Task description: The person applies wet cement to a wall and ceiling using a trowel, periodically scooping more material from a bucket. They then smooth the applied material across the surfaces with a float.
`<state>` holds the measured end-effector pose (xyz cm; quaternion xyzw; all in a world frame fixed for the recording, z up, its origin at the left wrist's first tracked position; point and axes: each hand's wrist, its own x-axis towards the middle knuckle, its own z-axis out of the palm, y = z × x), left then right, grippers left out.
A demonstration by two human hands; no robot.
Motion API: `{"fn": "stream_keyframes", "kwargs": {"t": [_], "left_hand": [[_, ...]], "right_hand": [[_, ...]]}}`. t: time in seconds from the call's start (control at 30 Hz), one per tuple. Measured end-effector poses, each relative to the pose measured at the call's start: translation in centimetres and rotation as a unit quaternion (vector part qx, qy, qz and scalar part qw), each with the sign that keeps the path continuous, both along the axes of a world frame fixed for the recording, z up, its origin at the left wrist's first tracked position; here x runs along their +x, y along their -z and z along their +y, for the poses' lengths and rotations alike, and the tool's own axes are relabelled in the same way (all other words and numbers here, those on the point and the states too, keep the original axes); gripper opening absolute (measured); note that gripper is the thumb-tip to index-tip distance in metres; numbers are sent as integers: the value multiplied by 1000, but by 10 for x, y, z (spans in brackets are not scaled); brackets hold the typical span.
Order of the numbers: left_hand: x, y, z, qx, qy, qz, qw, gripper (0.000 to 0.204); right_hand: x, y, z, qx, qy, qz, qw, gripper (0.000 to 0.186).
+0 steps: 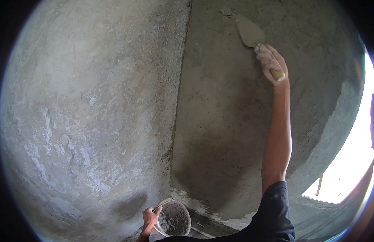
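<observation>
High on the darker wall, my right hand [271, 64] is closed round the yellowish handle of a trowel [250, 32]. Its pointed blade, coated grey, lies up against the plaster beside a small rough patch [228, 13]. My fingers are caked with pale mortar. Low in the middle, my left hand [151, 216] grips the handle of a round bucket [187, 222] with grey mortar inside.
A lighter, mottled wall [90, 121] fills the left side, meeting the darker wall [219, 105] at a vertical corner line. At the right is a bright opening [340, 161] with a plastered edge. Rough, pale plaster [223, 220] runs along the bottom.
</observation>
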<state>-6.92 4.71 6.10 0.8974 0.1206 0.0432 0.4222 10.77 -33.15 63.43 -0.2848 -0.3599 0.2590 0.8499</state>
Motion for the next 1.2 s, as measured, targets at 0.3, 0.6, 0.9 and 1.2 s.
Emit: {"fn": "stream_keyframes", "kwargs": {"t": [0.3, 0.6, 0.9, 1.2], "left_hand": [[-17, 8, 17, -21, -15, 14, 1000, 41], [-25, 16, 31, -17, -65, -49, 997, 47], [-32, 18, 39, -30, -54, -27, 998, 39], [-33, 7, 39, 8, -55, -11, 998, 38]], "right_hand": [[57, -56, 37, -57, 144, -23, 988, 33], [41, -28, -9, 50, -62, -24, 997, 34], [30, -12, 22, 33, -68, -71, 995, 36], [92, -63, 26, -1, 21, -93, 995, 30]]}}
